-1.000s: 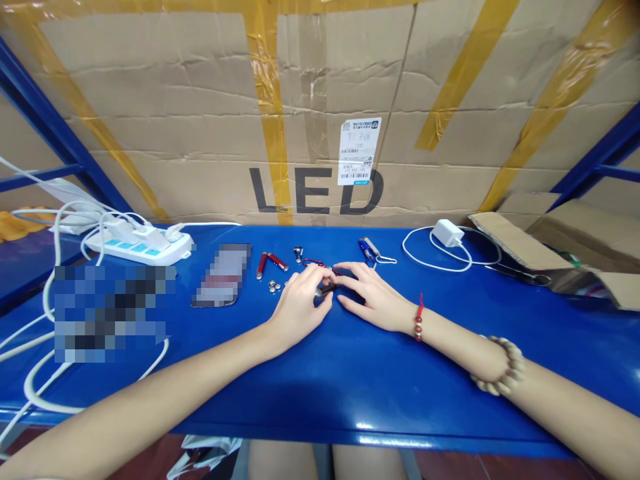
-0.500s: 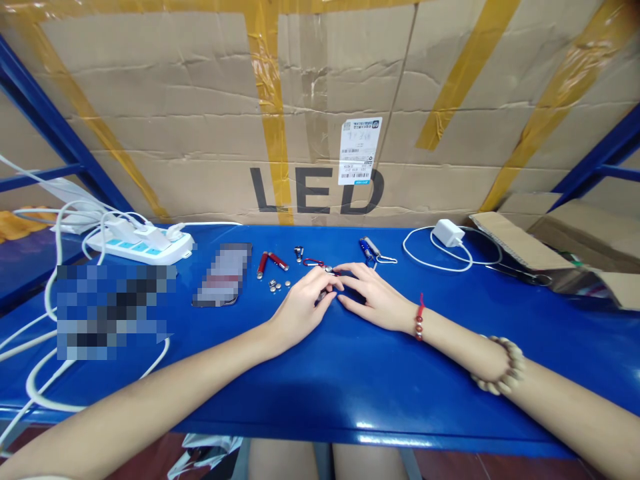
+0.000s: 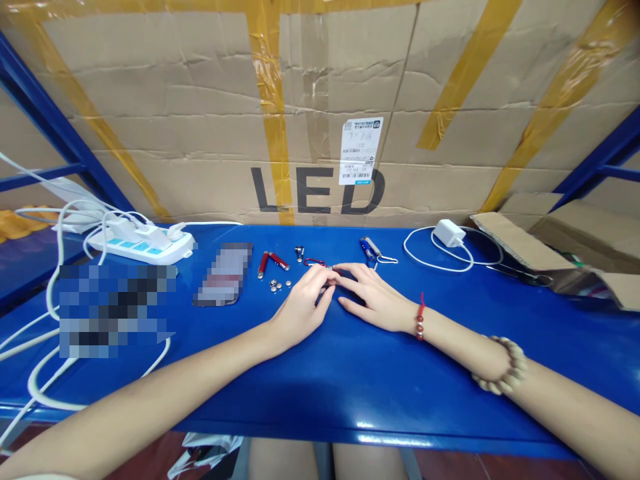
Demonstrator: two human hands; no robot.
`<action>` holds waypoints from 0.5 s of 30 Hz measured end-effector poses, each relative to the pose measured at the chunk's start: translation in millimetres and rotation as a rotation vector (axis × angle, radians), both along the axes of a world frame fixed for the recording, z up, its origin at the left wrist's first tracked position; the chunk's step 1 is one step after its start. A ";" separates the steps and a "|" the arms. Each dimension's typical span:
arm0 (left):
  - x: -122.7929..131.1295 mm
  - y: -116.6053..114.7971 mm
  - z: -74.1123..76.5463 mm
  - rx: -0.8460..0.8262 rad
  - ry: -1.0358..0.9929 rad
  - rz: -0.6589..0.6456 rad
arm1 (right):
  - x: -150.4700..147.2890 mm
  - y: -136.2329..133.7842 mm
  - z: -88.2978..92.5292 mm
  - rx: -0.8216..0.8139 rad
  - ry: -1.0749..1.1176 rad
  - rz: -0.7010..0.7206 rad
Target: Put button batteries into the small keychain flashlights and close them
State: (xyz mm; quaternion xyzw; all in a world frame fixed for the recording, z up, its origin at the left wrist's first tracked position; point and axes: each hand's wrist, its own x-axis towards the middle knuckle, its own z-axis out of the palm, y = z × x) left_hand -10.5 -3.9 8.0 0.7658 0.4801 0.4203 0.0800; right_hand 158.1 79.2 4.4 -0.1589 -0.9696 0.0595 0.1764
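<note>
My left hand (image 3: 304, 301) rests over the blue table, thumb and fingers curled into a pinch around something small that they mostly hide. Against its fingertips lie the outstretched fingers of my right hand (image 3: 373, 293), whose thumb stands apart on the table side. Just behind the hands, a red carabiner (image 3: 315, 263) shows in part. Two small red metal tubes (image 3: 263, 265) lie to the left, with several silver button cells (image 3: 279, 286) in front of them. A small dark and silver piece (image 3: 299, 253) sits near the carabiner. Blue and silver mini flashlights (image 3: 368, 251) with a clip lie behind my right hand.
At left are a blurred-out phone (image 3: 223, 275), a white power strip (image 3: 145, 247) with looping cables and another pixelated item. A white charger (image 3: 449, 233) with its cord, tweezers-like tool (image 3: 525, 275) and open carton (image 3: 530, 243) are at right. A large cardboard box (image 3: 200, 133) stands behind.
My left fingers have shifted slightly and closed further over the small thing, which shows less now. My right hand has hardly moved.
</note>
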 end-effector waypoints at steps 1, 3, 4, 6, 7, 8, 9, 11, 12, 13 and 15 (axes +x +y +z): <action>0.1 0.0 0.3 -0.012 -0.004 -0.006 | 0.1 -0.1 -0.1 0.008 0.000 -0.004; 0.2 -0.1 1.3 -0.026 -0.001 -0.014 | 0.3 -0.3 -0.5 0.020 -0.002 -0.011; 0.3 -0.3 1.8 -0.027 0.006 -0.018 | 0.4 -0.3 -0.9 0.021 -0.003 -0.015; 0.6 -1.0 2.6 -0.027 0.018 -0.030 | 0.6 -0.3 -1.9 0.015 -0.002 -0.024; 0.8 -1.5 2.8 -0.034 0.023 -0.036 | 0.8 -0.2 -2.4 0.011 0.000 -0.028; 1.0 -2.2 2.9 -0.045 0.026 -0.041 | 0.9 -0.1 -2.9 0.006 0.005 -0.029; 1.2 -2.9 3.0 -0.060 0.029 -0.046 | 1.1 0.0 -3.3 0.004 0.010 -0.026; 1.4 -4.4 3.2 -0.091 0.043 -0.076 | 1.5 0.3 -3.7 0.002 0.016 -0.008; 1.4 -5.2 3.5 -0.108 0.060 -0.105 | 1.7 0.4 -3.6 0.000 0.014 0.001; 1.4 -6.0 3.9 -0.124 0.083 -0.140 | 1.9 0.5 -3.3 -0.003 0.008 0.010; 1.2 -7.5 5.2 -0.159 0.137 -0.206 | 2.3 0.6 -2.3 -0.012 -0.008 0.021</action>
